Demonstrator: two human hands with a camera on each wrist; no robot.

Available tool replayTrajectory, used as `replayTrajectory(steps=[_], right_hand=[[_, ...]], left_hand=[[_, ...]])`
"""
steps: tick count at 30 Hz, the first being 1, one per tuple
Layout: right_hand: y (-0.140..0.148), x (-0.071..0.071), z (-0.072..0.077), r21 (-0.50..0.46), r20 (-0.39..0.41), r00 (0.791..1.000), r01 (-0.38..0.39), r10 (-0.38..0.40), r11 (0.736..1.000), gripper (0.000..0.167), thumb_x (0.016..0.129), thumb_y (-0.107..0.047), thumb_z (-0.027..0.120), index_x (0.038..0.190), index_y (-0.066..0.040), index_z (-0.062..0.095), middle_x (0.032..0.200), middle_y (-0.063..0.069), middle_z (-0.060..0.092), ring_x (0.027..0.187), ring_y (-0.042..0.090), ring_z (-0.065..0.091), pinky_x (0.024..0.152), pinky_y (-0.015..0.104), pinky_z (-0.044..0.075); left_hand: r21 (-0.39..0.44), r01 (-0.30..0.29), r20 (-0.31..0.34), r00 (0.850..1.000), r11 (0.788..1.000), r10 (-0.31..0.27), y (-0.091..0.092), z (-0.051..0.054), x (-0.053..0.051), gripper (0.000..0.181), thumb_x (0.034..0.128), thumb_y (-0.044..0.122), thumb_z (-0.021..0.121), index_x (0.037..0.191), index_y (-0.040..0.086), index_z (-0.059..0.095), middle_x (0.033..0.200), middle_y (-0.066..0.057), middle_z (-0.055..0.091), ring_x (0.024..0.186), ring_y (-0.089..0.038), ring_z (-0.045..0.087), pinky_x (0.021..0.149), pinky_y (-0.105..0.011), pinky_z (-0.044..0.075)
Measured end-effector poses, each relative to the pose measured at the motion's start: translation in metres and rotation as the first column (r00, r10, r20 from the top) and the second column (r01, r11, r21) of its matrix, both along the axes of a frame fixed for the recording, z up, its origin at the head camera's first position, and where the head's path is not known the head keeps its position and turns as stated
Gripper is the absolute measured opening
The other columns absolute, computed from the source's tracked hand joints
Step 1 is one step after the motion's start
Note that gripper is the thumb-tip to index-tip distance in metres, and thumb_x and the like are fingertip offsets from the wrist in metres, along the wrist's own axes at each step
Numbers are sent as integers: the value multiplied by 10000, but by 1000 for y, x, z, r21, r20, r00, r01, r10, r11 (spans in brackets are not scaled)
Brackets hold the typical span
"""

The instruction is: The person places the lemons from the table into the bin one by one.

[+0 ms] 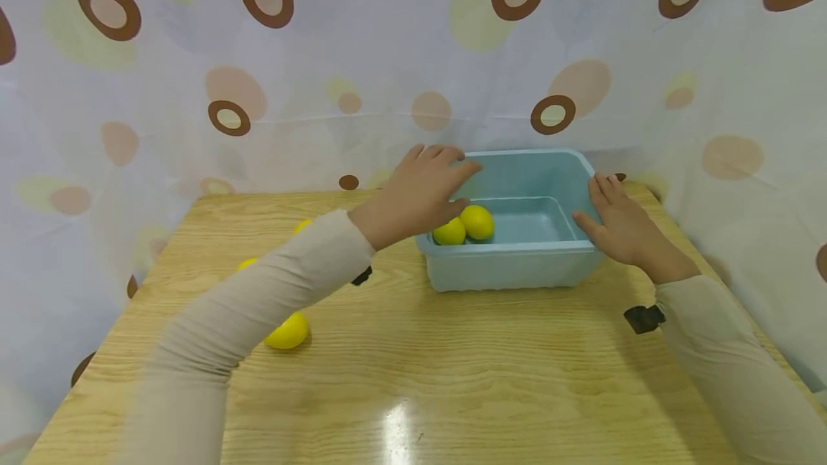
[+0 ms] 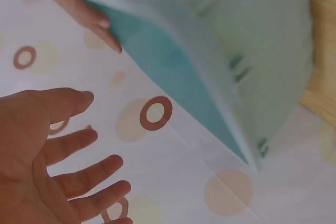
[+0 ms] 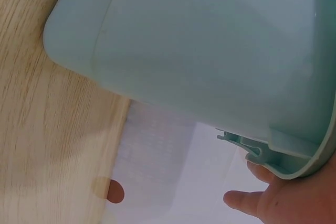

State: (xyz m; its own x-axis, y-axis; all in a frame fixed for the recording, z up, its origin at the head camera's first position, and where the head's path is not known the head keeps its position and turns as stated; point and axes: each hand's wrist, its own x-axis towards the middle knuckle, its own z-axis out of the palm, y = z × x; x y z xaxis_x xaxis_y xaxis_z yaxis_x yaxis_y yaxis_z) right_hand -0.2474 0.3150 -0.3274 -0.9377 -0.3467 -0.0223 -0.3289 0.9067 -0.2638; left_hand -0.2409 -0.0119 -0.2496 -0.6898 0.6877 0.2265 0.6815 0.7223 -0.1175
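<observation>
A light blue plastic basin stands near the back of the table, with two lemons lying inside at its left end. My left hand is raised over the basin's left rim, its fingers spread and holding nothing; the left wrist view shows the palm bare. At the right rim my right hand holds the basin, thumb towards the inside and fingers over the edge. In the right wrist view, fingers of that hand show beyond the rim. Another lemon lies on the table beside my left forearm.
Yellow bits of more lemons peek out from behind the left sleeve, which hides most of them. The wooden table ends at a patterned curtain that runs behind it and along both sides.
</observation>
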Motion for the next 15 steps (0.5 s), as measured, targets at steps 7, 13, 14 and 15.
replayTrajectory(steps=[7, 13, 14, 15], right_hand=[[2, -2, -2, 8, -9, 1000, -4, 4, 1000, 750, 1045, -388, 261, 1428, 195, -15, 1499, 387, -83, 1389, 510, -117, 1132, 589, 12], [3, -4, -4, 11, -4, 1000, -4, 4, 1000, 751, 1046, -400, 241, 1429, 195, -11, 1495, 392, -85, 1386, 511, -122, 1134, 584, 5], [4, -4, -4, 11, -2, 1000, -3, 3, 1000, 752, 1046, -405, 235, 1429, 193, -14, 1494, 390, -90, 1386, 510, -127, 1134, 582, 0], [4, -4, -4, 12, 0, 1000, -3, 3, 1000, 753, 1046, -407, 233, 1430, 193, -15, 1495, 389, -91, 1386, 509, -128, 1134, 582, -2]], left_hand=[[155, 82, -28, 997, 984, -78, -60, -29, 35, 474, 896, 253, 673, 1325, 97, 543, 1311, -141, 541, 1231, -303, 482, 1020, -408, 394], [225, 31, 7, 999, 974, -34, -110, -58, 57, 516, 871, 250, 709, 1329, 85, 537, 1320, -151, 528, 1215, -311, 502, 961, -438, 461], [222, 17, 18, 1000, 975, -21, -118, -64, 61, 518, 869, 251, 711, 1328, 80, 541, 1315, -155, 529, 1203, -314, 509, 944, -437, 472], [216, 2, 31, 999, 976, -9, -125, -69, 64, 522, 870, 255, 711, 1331, 80, 540, 1316, -161, 526, 1200, -319, 510, 940, -439, 475]])
